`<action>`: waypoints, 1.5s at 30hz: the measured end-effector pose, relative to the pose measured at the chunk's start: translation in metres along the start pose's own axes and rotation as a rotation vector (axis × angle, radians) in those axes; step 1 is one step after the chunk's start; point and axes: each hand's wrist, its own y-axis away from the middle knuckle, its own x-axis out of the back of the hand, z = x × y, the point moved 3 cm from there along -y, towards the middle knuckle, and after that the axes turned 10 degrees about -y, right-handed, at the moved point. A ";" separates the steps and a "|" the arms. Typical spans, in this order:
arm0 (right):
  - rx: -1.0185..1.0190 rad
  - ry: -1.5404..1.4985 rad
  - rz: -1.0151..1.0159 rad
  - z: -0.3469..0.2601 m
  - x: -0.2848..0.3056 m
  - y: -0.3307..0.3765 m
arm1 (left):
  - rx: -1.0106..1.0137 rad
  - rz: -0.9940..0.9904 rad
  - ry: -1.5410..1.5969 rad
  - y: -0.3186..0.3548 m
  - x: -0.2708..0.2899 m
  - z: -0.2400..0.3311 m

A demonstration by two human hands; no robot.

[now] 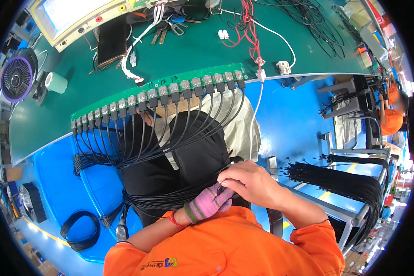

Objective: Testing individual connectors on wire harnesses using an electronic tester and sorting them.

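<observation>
At the view's five o'clock, the bare right hand (249,181) presses thumb to forefinger beside the gloved left hand (211,201), whose grip I cannot tell. From them, black cables (158,200) lie at nine o'clock, the green connector board (163,87) at eleven.

An electronics workshop: socketed test instrument (76,20) upper left, green workbench (193,50) across the top, black cables (338,181) racked lower right
</observation>
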 end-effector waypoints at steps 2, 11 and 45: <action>0.016 0.008 0.007 0.002 -0.003 -0.001 | 0.100 -0.027 0.033 -0.001 0.000 0.001; -0.006 -0.067 0.039 0.009 0.006 -0.004 | -0.371 0.381 -0.545 0.010 0.002 -0.002; -0.253 -0.343 0.107 -0.001 0.041 0.004 | -0.482 0.124 -0.397 0.009 -0.009 -0.008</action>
